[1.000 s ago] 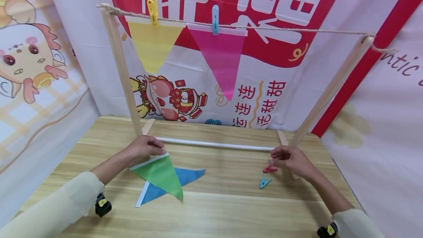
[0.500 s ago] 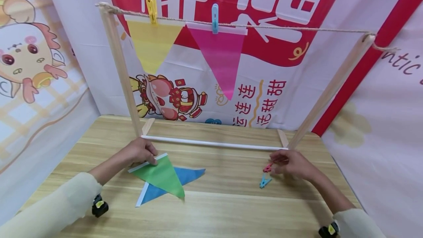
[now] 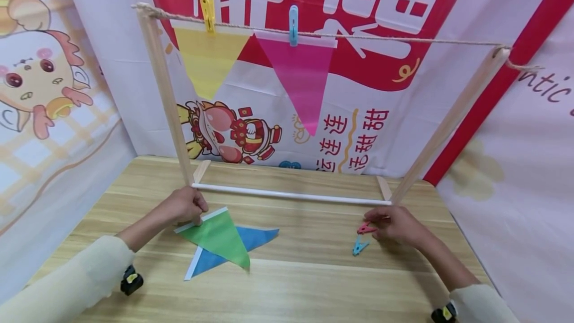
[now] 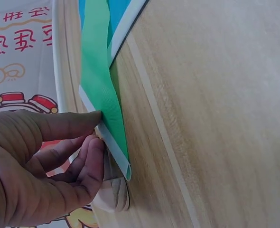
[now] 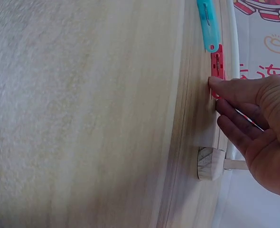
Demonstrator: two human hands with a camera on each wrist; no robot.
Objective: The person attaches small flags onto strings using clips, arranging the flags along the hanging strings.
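Observation:
My left hand (image 3: 185,206) pinches the white top edge of a green triangular pennant (image 3: 219,238). In the left wrist view, the thumb lies on that edge of the green cloth (image 4: 99,90), with curled fingers behind it. Partly beneath it lies a blue pennant (image 3: 262,239) with a white edge. My right hand (image 3: 399,226) pinches a red clothespin (image 3: 365,228) close to the tabletop; the right wrist view has the thumb on the clip's end (image 5: 218,64). A light blue clothespin (image 3: 359,247) lies right beside the red one.
A twine line (image 3: 403,39) runs between two wooden posts (image 3: 163,93). On it hang a yellow pennant (image 3: 211,64) under a yellow clothespin (image 3: 208,13) and a pink pennant (image 3: 298,74) under a blue clothespin (image 3: 293,25). A white rod (image 3: 291,195) joins the posts low down.
My left hand has shifted left along the green pennant's white edge and now pinches it. The right hand has moved slightly down from the white rod's end to the red clothespin, which it now pinches.

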